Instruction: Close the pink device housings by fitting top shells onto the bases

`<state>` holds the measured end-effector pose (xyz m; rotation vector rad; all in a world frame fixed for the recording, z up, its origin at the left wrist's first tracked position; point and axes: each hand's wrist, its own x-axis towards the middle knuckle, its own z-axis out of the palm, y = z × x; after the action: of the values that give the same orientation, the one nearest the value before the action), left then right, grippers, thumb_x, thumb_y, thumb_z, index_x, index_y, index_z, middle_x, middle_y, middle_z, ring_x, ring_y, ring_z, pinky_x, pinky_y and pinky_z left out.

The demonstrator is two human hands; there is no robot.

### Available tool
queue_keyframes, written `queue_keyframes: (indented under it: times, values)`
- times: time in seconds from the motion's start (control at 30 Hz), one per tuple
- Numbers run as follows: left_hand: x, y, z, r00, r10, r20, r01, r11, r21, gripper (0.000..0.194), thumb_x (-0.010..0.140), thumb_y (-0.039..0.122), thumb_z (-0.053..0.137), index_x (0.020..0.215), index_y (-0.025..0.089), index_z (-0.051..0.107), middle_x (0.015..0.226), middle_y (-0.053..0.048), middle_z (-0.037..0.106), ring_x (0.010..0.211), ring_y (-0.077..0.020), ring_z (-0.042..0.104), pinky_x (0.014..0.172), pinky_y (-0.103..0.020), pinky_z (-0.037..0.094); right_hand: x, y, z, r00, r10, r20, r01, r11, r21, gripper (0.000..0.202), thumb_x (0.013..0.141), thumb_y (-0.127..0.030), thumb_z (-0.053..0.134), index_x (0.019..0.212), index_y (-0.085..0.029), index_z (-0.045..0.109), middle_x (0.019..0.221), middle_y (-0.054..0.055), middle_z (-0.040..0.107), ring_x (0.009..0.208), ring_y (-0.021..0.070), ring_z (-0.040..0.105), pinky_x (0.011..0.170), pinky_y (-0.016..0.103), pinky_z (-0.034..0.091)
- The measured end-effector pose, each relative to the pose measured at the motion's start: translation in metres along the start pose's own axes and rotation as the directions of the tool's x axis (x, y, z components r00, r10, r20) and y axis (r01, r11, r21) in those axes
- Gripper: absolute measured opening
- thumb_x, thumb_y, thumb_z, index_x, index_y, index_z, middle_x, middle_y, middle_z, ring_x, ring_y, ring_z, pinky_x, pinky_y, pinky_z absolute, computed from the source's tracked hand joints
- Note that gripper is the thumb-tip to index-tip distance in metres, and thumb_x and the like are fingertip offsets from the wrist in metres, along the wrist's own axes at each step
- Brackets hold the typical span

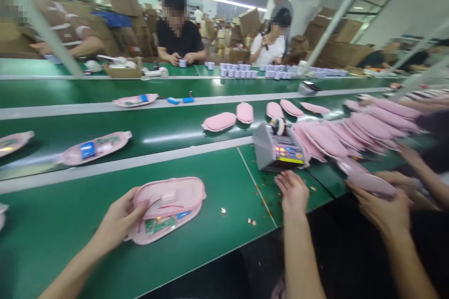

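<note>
factory: green workbench [219, 166], cardboard boxes [249, 22]

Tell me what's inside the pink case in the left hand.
A green circuit board and a blue part show below the upper pink shell; that shell hides the rest of the inside.

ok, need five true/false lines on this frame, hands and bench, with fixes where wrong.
1. The left hand holds a pink case. True.
2. That case is sealed shut. False: it is open, showing a green circuit board.
3. The gray machine has a lit display. True.
4. The right hand is clenched around the gray machine. False: it is open in front of it.
5. The bench top is red. False: it is green.
</note>
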<state>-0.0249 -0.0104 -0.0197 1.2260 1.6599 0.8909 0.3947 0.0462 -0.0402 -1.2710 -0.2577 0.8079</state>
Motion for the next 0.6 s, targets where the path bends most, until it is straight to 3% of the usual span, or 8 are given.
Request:
queue_keyframes:
  times: [0.1,0.2,0.27,0.33,0.4,0.43,0.5,0.6]
  values:
    - [-0.002,0.001,0.004,0.995,0.093,0.021,-0.091,0.992,-0.085,0.037,0.075,0.044,0.068,0.098,0.015,0.065,0.073,-0.003,0.069,0.062,-0.0181,0.062,0.054,-0.025,0.051,-0.019,0.001,-0.005,0.997,-0.076,-0.016,0.075,0.996,-0.05,0.036,0.046,-0.031,0.076,0.071,-0.016,0.056,0.063,-0.002,0.06,0.058,0.0123,0.059,0.057,0.026,0.055]
    - [0.004,-0.006,0.003,0.985,0.15,0.085,-0.127,0.963,-0.237,0.039,0.077,0.038,0.066,0.107,0.013,0.065,0.098,-0.007,0.072,0.084,-0.0206,0.066,0.074,-0.029,0.055,-0.05,0.001,0.019,0.894,-0.339,0.293,0.387,0.913,-0.126,0.031,0.062,-0.037,0.076,0.076,-0.015,0.06,0.077,0.003,0.063,0.072,0.0168,0.063,0.067,0.031,0.056]
    - [0.005,-0.011,0.002,0.982,0.152,0.111,-0.112,0.946,-0.304,0.039,0.078,0.034,0.064,0.11,0.012,0.064,0.102,-0.008,0.071,0.089,-0.0208,0.066,0.08,-0.031,0.054,-0.083,0.004,0.054,0.634,-0.395,0.665,0.613,0.781,-0.121,0.023,0.08,-0.038,0.068,0.082,-0.016,0.062,0.092,0.007,0.065,0.087,0.0195,0.063,0.077,0.033,0.054]
    - [0.003,-0.014,0.003,0.982,0.149,0.117,-0.102,0.936,-0.337,0.037,0.079,0.031,0.063,0.11,0.011,0.064,0.1,-0.008,0.071,0.088,-0.0199,0.066,0.08,-0.031,0.054,-0.119,0.012,0.096,0.252,-0.278,0.927,0.789,0.614,-0.031,0.02,0.093,-0.036,0.056,0.085,-0.018,0.062,0.106,0.008,0.064,0.1,0.0207,0.061,0.083,0.034,0.051]
    - [0.001,-0.016,0.004,0.979,0.166,0.117,-0.115,0.928,-0.353,0.034,0.081,0.028,0.06,0.11,0.011,0.064,0.097,-0.007,0.07,0.086,-0.019,0.065,0.078,-0.03,0.053,-0.148,0.027,0.134,-0.071,-0.092,0.993,0.877,0.469,0.106,0.022,0.098,-0.032,0.046,0.087,-0.02,0.061,0.113,0.009,0.061,0.105,0.0213,0.058,0.085,0.035,0.049]
    - [0.0,-0.017,0.005,0.977,0.181,0.112,-0.131,0.926,-0.354,0.033,0.081,0.026,0.059,0.11,0.011,0.065,0.097,-0.007,0.07,0.085,-0.0186,0.065,0.077,-0.029,0.053,-0.158,0.036,0.149,-0.178,-0.017,0.984,0.898,0.407,0.169,0.024,0.099,-0.031,0.043,0.086,-0.019,0.06,0.114,0.009,0.06,0.105,0.0215,0.058,0.084,0.035,0.049]
    - [0.0,-0.018,0.006,0.973,0.211,0.095,-0.168,0.926,-0.339,0.031,0.08,0.021,0.056,0.108,0.011,0.066,0.097,-0.007,0.07,0.085,-0.0185,0.064,0.076,-0.028,0.052,-0.169,0.053,0.169,-0.299,0.086,0.95,0.914,0.312,0.259,0.024,0.099,-0.027,0.039,0.085,-0.019,0.058,0.113,0.009,0.06,0.101,0.0212,0.058,0.081,0.035,0.049]
    - [0.002,-0.021,0.006,0.97,0.232,0.071,-0.2,0.929,-0.31,0.034,0.078,0.016,0.053,0.109,0.012,0.067,0.098,-0.006,0.071,0.087,-0.019,0.064,0.076,-0.027,0.051,-0.17,0.068,0.178,-0.341,0.148,0.928,0.925,0.227,0.304,0.022,0.098,-0.024,0.037,0.088,-0.019,0.057,0.112,0.008,0.059,0.094,0.0194,0.058,0.075,0.032,0.049]
